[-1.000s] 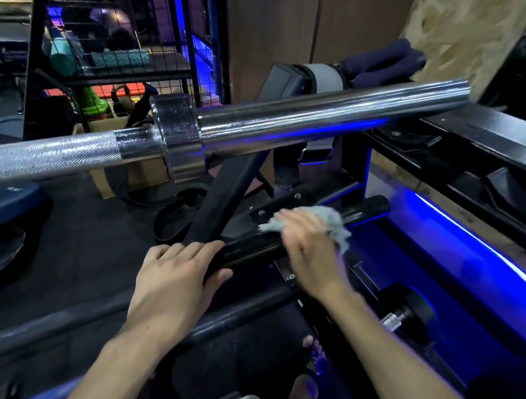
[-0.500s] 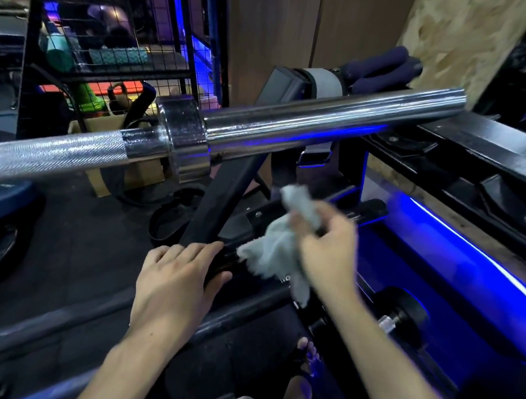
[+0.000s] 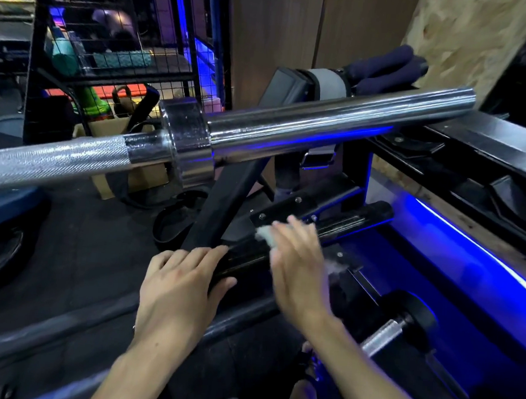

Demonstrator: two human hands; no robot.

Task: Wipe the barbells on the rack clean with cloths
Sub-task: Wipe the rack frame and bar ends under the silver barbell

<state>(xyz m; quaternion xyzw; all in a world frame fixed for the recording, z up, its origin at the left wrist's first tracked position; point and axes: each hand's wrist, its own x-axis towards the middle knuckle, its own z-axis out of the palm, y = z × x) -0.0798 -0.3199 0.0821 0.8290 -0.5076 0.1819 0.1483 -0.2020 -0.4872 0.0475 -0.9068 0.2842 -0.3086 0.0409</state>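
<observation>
A black barbell [image 3: 352,222] lies low on the rack, its sleeve running up to the right. My left hand [image 3: 181,274] grips this bar near its collar, fingers over the top and thumb round the side. My right hand [image 3: 297,264], blurred with motion, holds a pale grey cloth [image 3: 263,232] down on the black sleeve just right of my left hand. Only the cloth's edges show past my fingers and palm. A chrome barbell [image 3: 323,125] with a knurled shaft crosses the view above both hands.
A black rack upright [image 3: 223,209] slants between the two bars. A small dumbbell [image 3: 402,324] lies at lower right beside a blue light strip [image 3: 475,254]. A wire storage cage [image 3: 117,42] stands at back left, weight plates [image 3: 0,243] on the floor at left.
My right hand lifted the cloth off the black sleeve, then brought it back down onto the sleeve closer to my left hand. My left hand kept its grip.
</observation>
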